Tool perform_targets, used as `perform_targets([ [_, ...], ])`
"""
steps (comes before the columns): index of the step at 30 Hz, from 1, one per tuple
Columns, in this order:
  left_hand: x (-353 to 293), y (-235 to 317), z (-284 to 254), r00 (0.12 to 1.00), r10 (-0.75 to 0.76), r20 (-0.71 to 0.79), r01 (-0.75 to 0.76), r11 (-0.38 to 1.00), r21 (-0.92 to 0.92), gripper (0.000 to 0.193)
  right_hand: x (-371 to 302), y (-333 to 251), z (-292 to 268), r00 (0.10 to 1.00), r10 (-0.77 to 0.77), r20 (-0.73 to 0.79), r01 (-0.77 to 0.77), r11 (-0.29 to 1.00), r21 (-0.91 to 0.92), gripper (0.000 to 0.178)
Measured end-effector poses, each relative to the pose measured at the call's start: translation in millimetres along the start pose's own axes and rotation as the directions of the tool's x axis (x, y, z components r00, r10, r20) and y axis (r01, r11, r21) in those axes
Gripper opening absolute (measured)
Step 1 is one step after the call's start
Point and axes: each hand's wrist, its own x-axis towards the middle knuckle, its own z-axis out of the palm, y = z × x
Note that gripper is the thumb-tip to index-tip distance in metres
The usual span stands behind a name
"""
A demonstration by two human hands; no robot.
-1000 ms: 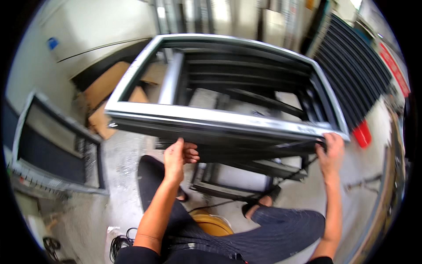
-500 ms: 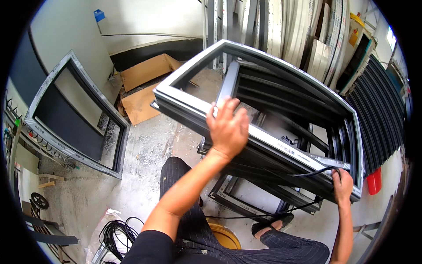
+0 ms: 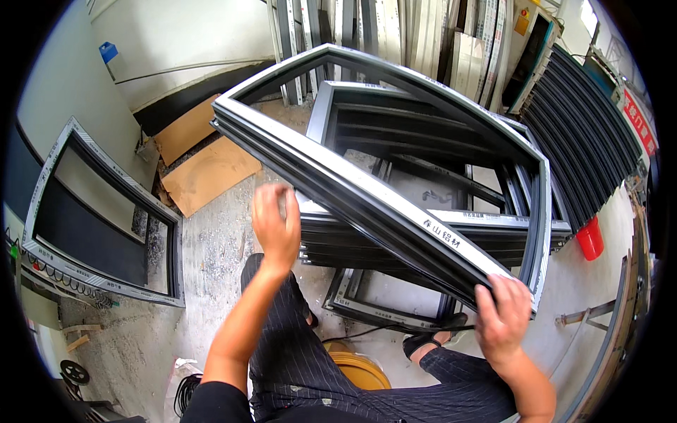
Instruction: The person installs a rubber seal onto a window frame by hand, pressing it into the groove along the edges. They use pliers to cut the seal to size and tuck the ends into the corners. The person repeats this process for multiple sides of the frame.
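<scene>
A grey and black metal window frame (image 3: 367, 180) lies tilted and turned across a stack of similar frames (image 3: 331, 243). Its near right corner is in the grip of my right hand (image 3: 502, 314), fingers over the top edge. Left of the frame's near side, my left hand (image 3: 276, 229) is raised, apart from it. Its fingers are loosely bent and slightly blurred, with nothing visible in them. A thin black strip (image 3: 395, 262) runs along the frame's near side toward my right hand. More of this strip or cord (image 3: 360, 335) trails on the floor below.
Another frame (image 3: 106, 289) leans at the left. Flattened cardboard (image 3: 211, 173) lies behind it. Long profiles (image 3: 395, 35) stand along the back wall, and dark ribbed panels (image 3: 585, 127) at the right. A red bucket (image 3: 590, 240) and a yellow bucket (image 3: 363, 370) stand on the floor.
The top frame has swung round, its right end coming toward me, uncovering the frame beneath. My left hand has let go of it and moved left. My right hand still holds the corner.
</scene>
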Motion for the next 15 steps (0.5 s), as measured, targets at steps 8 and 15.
perform_targets([
  [8,-43,50,16,0.253,-0.459,0.852,0.965,0.055,-0.257,0.072,-128,81,-59,0.815,0.578,-0.021,-0.560,0.779,-0.281,0.042],
  [15,-33,54,25,0.191,-0.514,0.837,0.977,0.016,-0.213,0.069,-169,109,-30,0.677,0.733,-0.062,-0.735,0.672,-0.088,0.036],
])
